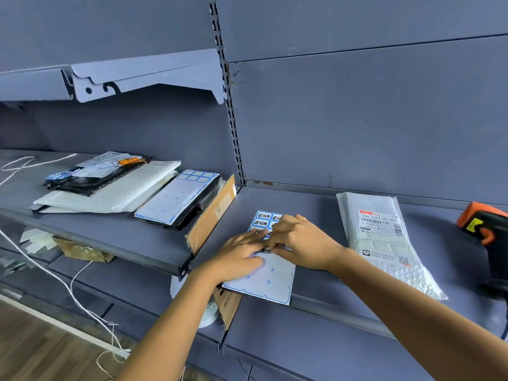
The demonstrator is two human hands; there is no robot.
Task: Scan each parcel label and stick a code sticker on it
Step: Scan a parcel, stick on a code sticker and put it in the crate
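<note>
A blue-edged sticker sheet (268, 281) lies flat on the grey shelf (316, 204), its lower part bare backing, with blue stickers at its far end. My left hand (239, 257) presses the sheet down with straight fingers. My right hand (299, 243) has its fingertips curled at a sticker's edge in the middle of the sheet and pinches it. To the right lies a white bubble-mailer parcel (384, 243) with its printed barcode label (380, 224) facing up. An orange and black barcode scanner (486, 229) rests at the far right.
On the left shelf sits a pile of white and black mailers (104, 185), with a second sticker sheet (178, 196) on a black parcel. A brown cardboard piece (211, 215) leans between the shelves. White cords (68, 287) hang at left.
</note>
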